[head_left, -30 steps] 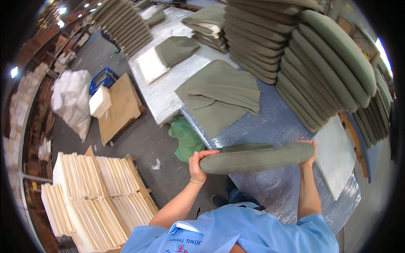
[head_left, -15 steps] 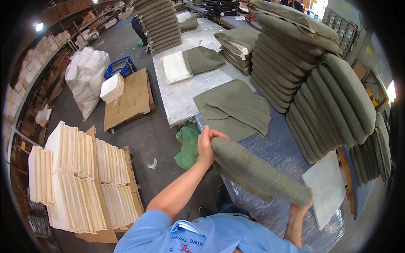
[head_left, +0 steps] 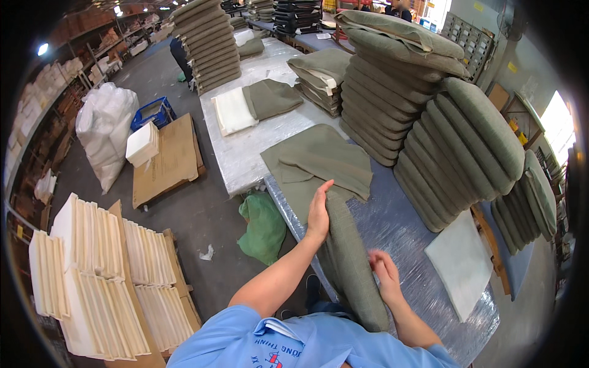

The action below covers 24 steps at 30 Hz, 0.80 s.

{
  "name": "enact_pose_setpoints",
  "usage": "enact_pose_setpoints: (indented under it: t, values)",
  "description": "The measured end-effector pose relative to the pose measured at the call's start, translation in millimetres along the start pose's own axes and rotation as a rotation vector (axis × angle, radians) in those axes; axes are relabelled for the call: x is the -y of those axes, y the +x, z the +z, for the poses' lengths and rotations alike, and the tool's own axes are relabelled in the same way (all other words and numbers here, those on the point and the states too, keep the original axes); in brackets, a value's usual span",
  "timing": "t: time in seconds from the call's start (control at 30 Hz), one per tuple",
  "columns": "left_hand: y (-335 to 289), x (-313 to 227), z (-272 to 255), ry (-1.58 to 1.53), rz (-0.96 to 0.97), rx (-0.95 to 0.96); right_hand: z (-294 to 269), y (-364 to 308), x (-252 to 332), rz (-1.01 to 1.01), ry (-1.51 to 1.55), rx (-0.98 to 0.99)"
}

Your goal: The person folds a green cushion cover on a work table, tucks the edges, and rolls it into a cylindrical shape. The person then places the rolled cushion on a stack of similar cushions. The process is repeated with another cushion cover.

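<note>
A grey-green fabric seat cushion (head_left: 353, 264) stands on its edge in front of me, its near end against my shirt. My left hand (head_left: 318, 213) lies flat along the cushion's far left side, fingers stretched out. On the other side, my right hand (head_left: 385, 274) is beside the cushion with fingers loosely bent and apart, gripping nothing; whether its fingertips touch the cover cannot be seen. Just beyond the cushion's far end, a flat grey-green cushion cover (head_left: 325, 161) is spread on the table. A white foam sheet (head_left: 460, 267) lies to the right.
Stacks of finished cushions (head_left: 392, 92) and leaning cushions (head_left: 460, 147) line the table's (head_left: 392, 224) right side. A half-covered white pad (head_left: 236, 110) lies farther off. White foam pads (head_left: 101, 282) fill a pallet at left; a green bag (head_left: 261, 227) sits beside the table.
The cushion has swung from a diagonal to point toward my body. My right hand has let go of its near end and moved up along its side; my left hand has flattened against it.
</note>
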<state>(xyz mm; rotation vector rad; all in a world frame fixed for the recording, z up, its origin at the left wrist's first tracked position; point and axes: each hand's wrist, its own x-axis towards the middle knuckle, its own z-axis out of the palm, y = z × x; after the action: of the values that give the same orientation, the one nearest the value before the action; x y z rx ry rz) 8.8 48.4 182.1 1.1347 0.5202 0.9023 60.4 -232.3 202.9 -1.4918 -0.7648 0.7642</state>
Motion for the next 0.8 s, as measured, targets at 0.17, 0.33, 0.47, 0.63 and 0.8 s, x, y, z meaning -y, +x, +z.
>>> enact_pose_setpoints:
  t: [0.17, 0.33, 0.47, 0.63, 0.8]
  values:
    - [5.8, -6.6, -5.4, -0.075, -0.110, 0.086, 35.7, 141.8, 19.4, -0.152, -0.085, 0.202]
    - [38.8, -18.4, -6.4, -0.187, -0.131, 0.131, 69.6, 238.9, 42.8, 0.085, 0.076, 0.288]
    - [56.0, -22.3, -2.1, -0.012, -0.115, 0.152, 74.7, 256.9, 33.2, 0.062, 0.023, 0.310]
    - [57.0, -27.8, 13.8, 0.166, -0.098, 0.137, 78.3, 252.0, 5.5, -0.064, 0.101, 0.245]
    - [76.1, -22.4, 20.7, 0.391, -0.071, 0.151, 85.9, 257.7, -19.4, -0.180, 0.177, 0.180]
